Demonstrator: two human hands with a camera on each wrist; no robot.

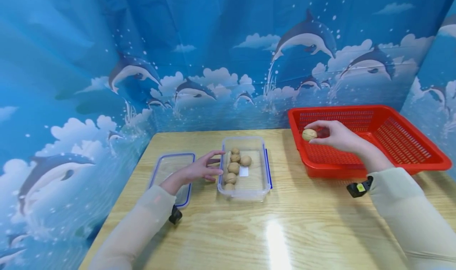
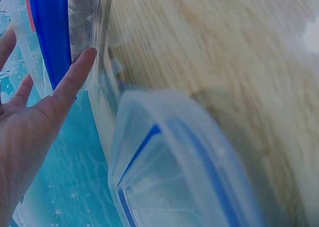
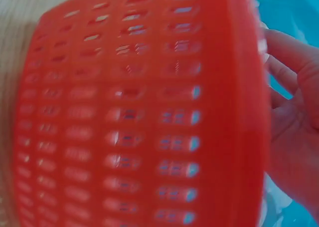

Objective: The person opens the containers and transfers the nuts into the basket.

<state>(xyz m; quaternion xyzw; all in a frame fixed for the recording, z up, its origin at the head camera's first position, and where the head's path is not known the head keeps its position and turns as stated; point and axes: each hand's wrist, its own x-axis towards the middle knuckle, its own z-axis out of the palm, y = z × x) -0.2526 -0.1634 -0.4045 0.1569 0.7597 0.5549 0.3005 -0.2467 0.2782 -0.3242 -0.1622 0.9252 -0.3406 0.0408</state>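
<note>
My right hand [image 1: 340,137] pinches a walnut [image 1: 309,134] between thumb and fingers, over the left rim of the red plastic basket [image 1: 424,143]. In the right wrist view the basket's wall [image 3: 219,107] covers most of the picture, and the hand [image 3: 299,102] shows behind its rim. At the left side of a clear plastic box [image 1: 258,183], my left hand [image 1: 201,168] has its fingers spread, fingertips right at the wall. Several walnuts [image 1: 233,168] line the box's left side, with another walnut [image 1: 246,160] beside the row. One left fingertip overlaps the box's blue clasp in the left wrist view.
A clear lid [image 1: 183,202] with a blue seal lies on the wooden table [image 1: 228,234], left of the box and under the left forearm. A blue clasp flap [image 1: 268,169] hangs on the box's right side. Behind the table hangs a dolphin-printed curtain [image 1: 221,115].
</note>
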